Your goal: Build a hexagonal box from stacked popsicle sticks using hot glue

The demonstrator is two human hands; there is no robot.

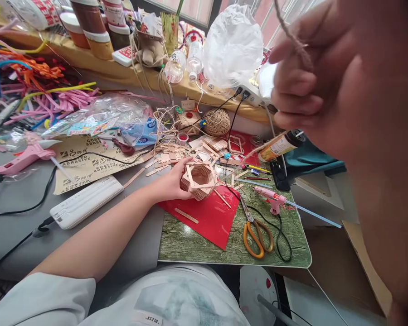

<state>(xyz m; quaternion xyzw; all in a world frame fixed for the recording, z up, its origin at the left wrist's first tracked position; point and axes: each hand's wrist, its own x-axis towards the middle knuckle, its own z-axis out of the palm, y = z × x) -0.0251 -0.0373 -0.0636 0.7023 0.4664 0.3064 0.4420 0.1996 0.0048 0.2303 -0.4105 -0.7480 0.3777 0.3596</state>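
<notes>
My left hand (175, 183) is wrapped round a hexagonal pot of stacked craft sticks (200, 194), its open top tilted towards me. Close to the camera on the right, my right hand (313, 90) is raised with its fingers curled on a strand of twine (301, 50). A thin stretch of the twine also slants from near the can down towards the pot; whether it joins the pot is hard to see. Under the pot lies a red sheet (221, 222) with a loose craft stick (186, 216) on it. Orange-handled scissors (253, 231) rest to the right.
A pink glue gun (272, 199) lies near the green board's right edge, another glue gun (23, 158) at far left. A white power bank (86, 201) and sandpaper (88, 158) lie left. Behind are loose sticks (170, 156), a twine ball (216, 122) and a tipped can (282, 145).
</notes>
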